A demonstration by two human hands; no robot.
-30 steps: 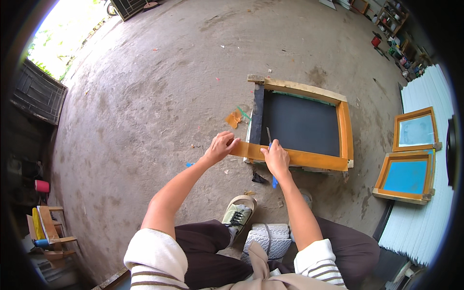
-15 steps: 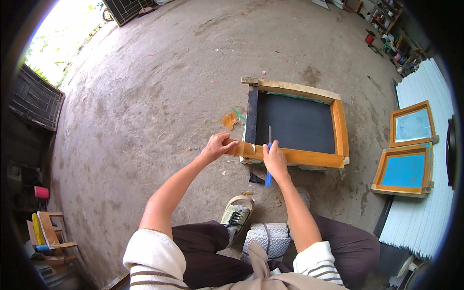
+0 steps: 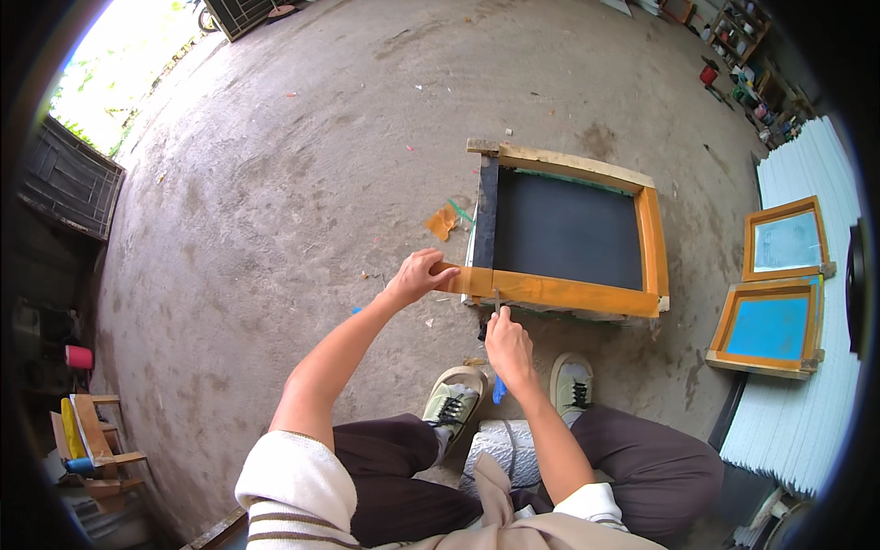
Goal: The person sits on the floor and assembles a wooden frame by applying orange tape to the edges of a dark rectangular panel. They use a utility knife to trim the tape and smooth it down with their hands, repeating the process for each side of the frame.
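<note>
A wooden frame with a dark screen stretched across it stands in front of me. Brown tape runs along its near side and reaches out past the near left corner. There my left hand pinches the loose end of the tape. My right hand is closed around a blue utility knife, its blade against the tape near that corner, as far as I can tell touching it. A black strip covers the frame's left side.
Torn brown tape lies on the concrete floor left of the frame. Two smaller framed screens rest on stacked white sheets at the right. A silvery wrapped bundle sits between my legs. Wood pieces stand at lower left.
My right hand has drawn back toward me and turned the knife, bringing its blade from above the screen to the frame's near edge. My left hand keeps its pinch on the tape.
</note>
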